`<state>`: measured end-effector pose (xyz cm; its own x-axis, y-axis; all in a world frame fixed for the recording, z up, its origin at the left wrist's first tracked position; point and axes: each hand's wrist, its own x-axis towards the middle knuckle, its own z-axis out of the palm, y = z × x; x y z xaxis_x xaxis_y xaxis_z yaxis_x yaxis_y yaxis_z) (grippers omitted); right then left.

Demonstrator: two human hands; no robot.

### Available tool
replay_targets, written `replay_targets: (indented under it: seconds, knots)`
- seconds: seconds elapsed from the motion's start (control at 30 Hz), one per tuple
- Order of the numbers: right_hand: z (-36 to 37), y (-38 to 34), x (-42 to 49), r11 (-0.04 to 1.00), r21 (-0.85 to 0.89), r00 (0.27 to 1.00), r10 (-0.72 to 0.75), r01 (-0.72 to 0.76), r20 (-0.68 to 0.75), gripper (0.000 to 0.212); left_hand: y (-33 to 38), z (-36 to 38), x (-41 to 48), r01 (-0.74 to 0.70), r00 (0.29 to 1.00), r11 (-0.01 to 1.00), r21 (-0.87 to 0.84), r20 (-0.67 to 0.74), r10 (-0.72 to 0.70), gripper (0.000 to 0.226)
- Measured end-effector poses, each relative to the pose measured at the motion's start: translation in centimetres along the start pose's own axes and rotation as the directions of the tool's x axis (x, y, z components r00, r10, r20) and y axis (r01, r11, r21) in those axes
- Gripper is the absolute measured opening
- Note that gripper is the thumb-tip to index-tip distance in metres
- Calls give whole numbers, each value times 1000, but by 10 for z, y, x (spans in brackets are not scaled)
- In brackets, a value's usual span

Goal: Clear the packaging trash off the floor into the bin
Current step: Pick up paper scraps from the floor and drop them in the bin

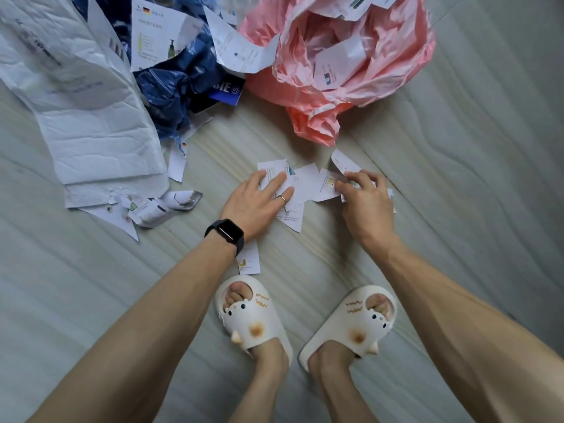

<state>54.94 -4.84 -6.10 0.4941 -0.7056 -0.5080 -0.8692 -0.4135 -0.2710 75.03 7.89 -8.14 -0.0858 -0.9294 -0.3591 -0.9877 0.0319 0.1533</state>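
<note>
Left fingers [275, 184] flat on scraps [305, 181]; right fingers [351, 182] pinch one scrap [327, 187]; two slippers [254, 320].

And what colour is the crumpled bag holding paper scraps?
Pink; the crumpled bag shows best in the head view.

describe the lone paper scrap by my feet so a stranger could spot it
Start at the left white slipper. Just beyond its toes, partly under the wrist with the black watch, lies a small paper scrap. Unlike the scraps farther out, it lies alone and bears a yellow mark.
</note>
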Motion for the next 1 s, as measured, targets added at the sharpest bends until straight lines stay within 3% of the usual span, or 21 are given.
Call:
replay_targets:
  seconds: [0.1, 0.17, 0.3, 0.4, 0.5, 0.67, 0.8, 1.0]
  knots:
    - [2, 3, 2, 1000, 30, 999, -7, 8, -33, 29, 3, 1, -9, -31, 986, 999, 31, 163, 26, 82]
    - [0, 3, 2, 997, 78, 999, -5, 9, -46, 32, 1, 0, -10, -45, 986, 999, 25, 164, 40, 93]
    - [-4, 4, -1, 967, 252, 995, 62, -42, -73, 35, 1, -5, -10, -178, 980, 984, 18, 89, 176, 75]
    - [-1, 6, -12, 951, 299, 993, 98, -72, -72, 31, 3, -5, -7, -187, 981, 982, 29, 50, 185, 67]
    - [4, 7, -28, 961, 274, 997, 62, -44, -55, 29, 4, 3, -6, -190, 982, 982, 14, 0, 190, 44]
    - [9, 6, -44, 976, 87, 979, -202, 200, 15, 28, 5, 18, -3, -209, 972, 974, 86, -90, 216, 44]
    - [1, 8, -47, 975, 61, 976, -216, 214, 21, 27, 7, 12, 4, -195, 976, 972, 132, -68, 205, 42]
    - [-16, 19, -47, 979, 60, 980, -197, 196, 10, 27, 17, 2, 6, -144, 989, 987, 66, -7, 144, 32]
